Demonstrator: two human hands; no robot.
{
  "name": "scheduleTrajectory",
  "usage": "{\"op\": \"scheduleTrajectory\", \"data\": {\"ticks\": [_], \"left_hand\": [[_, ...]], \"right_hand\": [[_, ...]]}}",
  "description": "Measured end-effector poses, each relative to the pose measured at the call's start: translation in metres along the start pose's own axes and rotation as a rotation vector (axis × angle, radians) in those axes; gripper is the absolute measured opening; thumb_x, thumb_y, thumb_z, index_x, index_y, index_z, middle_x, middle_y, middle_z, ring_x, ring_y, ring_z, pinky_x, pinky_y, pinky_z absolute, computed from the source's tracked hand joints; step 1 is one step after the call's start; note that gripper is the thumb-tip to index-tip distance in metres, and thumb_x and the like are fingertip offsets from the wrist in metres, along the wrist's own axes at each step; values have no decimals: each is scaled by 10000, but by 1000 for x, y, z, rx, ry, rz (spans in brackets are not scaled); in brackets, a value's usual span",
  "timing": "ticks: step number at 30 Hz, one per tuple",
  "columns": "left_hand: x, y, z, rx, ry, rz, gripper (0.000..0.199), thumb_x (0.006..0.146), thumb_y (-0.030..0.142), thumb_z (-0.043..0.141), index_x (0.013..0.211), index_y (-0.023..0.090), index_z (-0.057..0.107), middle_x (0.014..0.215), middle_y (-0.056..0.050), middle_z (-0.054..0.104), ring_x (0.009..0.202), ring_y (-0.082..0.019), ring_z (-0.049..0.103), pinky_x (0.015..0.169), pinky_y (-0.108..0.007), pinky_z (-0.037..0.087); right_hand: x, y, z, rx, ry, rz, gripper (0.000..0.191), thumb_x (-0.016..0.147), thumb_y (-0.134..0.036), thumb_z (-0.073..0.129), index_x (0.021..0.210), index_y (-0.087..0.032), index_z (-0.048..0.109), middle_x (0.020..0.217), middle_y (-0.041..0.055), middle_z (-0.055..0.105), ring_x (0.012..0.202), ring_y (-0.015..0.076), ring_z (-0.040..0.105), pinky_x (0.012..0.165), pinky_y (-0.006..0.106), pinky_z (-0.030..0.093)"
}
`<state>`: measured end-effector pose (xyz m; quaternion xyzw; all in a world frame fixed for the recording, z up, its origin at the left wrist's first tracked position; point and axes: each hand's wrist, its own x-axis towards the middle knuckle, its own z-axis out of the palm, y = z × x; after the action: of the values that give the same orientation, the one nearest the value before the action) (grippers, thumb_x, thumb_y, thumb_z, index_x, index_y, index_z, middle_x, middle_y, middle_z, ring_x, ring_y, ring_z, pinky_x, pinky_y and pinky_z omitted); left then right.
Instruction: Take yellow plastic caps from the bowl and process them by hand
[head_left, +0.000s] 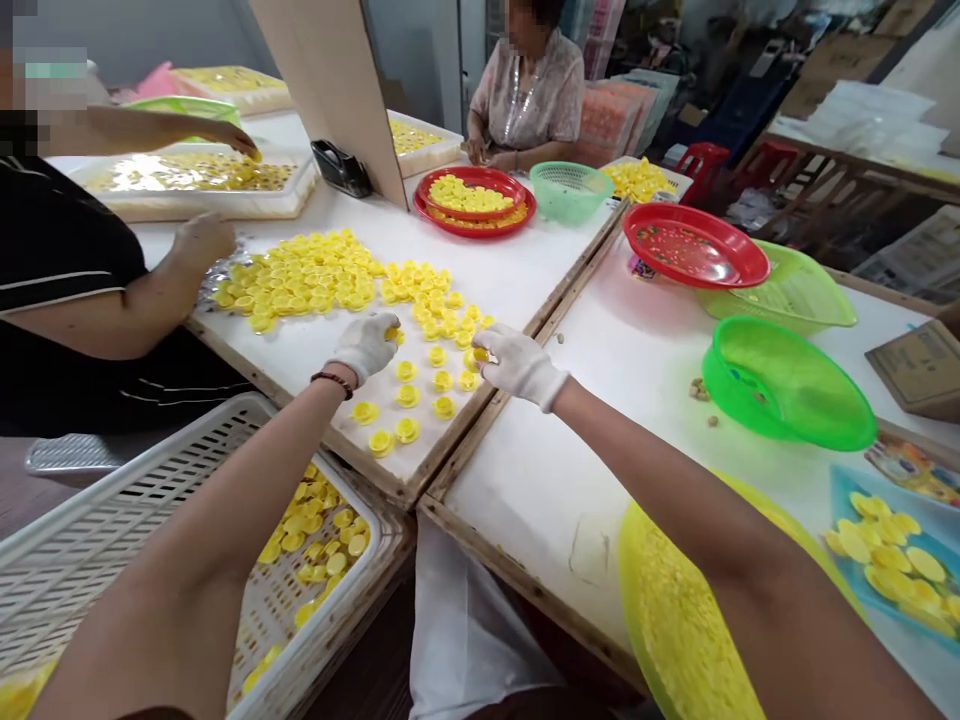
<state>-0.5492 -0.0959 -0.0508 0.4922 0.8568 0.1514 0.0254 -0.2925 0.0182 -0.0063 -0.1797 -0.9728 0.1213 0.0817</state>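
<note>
My left hand (365, 347), in a white glove, is above the white tabletop with its fingers curled on a small yellow plastic cap (394, 336). To the right my gloved right hand (517, 366) reaches in near the table's wooden edge, thumb and fingers closed around another yellow cap (480, 354). Several round, brimmed yellow caps (407, 396) lie spaced apart between and below my hands. Beyond them a dense heap of the same caps (307, 275) spreads to the left. My fingertips partly hide both held pieces.
A white slatted crate (150, 475) with yellow pieces stands below left. On the right table are a green basin (787, 385), a red tray (694, 245) and a yellow tub (675, 610). One co-worker (67, 270) works at the left; another person (529, 90) sits at the back.
</note>
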Motion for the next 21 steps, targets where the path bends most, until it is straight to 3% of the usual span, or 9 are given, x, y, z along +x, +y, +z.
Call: {"op": "scheduleTrajectory", "data": {"ticks": [4,9,11,14,16,18,21], "left_hand": [[15,-17,25,4,-88,-6,486,758,139,575,1228,117,695,1232,-155,687,1085,-282,662,971,-327,500],[16,-26,35,19,-134,-9,523,748,167,593,1261,135,686,1220,-148,697,1085,-274,671,968,-313,505],[2,-25,30,20,-120,0,541,807,217,563,1337,128,630,1272,-162,669,1127,-283,656,1003,-337,495],[-39,-13,24,-6,1,77,593,940,369,445,1464,94,488,1438,-202,542,1291,-321,560,1100,-419,439],[-73,-8,27,-20,171,229,655,952,494,440,1486,117,461,1517,-203,467,1382,-350,474,1151,-481,387],[-102,-10,40,34,125,374,667,937,533,457,1494,168,469,1591,-189,380,1461,-383,370,1174,-566,331],[-121,-18,65,114,25,460,654,919,509,426,1494,208,503,1573,-179,419,1514,-405,272,1168,-654,280]], "right_hand": [[62,-7,29,-120,-107,43,312,925,-231,591,1217,-143,655,1244,133,649,1098,268,629,941,390,504],[96,-7,58,-191,-224,60,341,967,-363,630,1236,-154,628,1233,104,646,1079,236,646,934,456,548],[99,-8,65,-193,-237,56,362,975,-386,623,1260,-163,612,1260,100,633,1083,229,646,926,460,560],[91,-3,65,-176,-196,43,366,966,-394,626,1262,-178,618,1281,104,633,1126,246,630,968,456,530],[80,12,57,-175,-134,46,405,956,-410,620,1308,-211,596,1322,97,623,1180,258,603,1003,432,499],[66,43,42,-196,-58,83,492,951,-409,600,1405,-233,527,1399,96,582,1233,261,566,1040,410,469],[42,111,5,-265,60,239,601,947,-331,564,1507,-171,415,1502,133,494,1335,255,480,1139,396,383]]}}
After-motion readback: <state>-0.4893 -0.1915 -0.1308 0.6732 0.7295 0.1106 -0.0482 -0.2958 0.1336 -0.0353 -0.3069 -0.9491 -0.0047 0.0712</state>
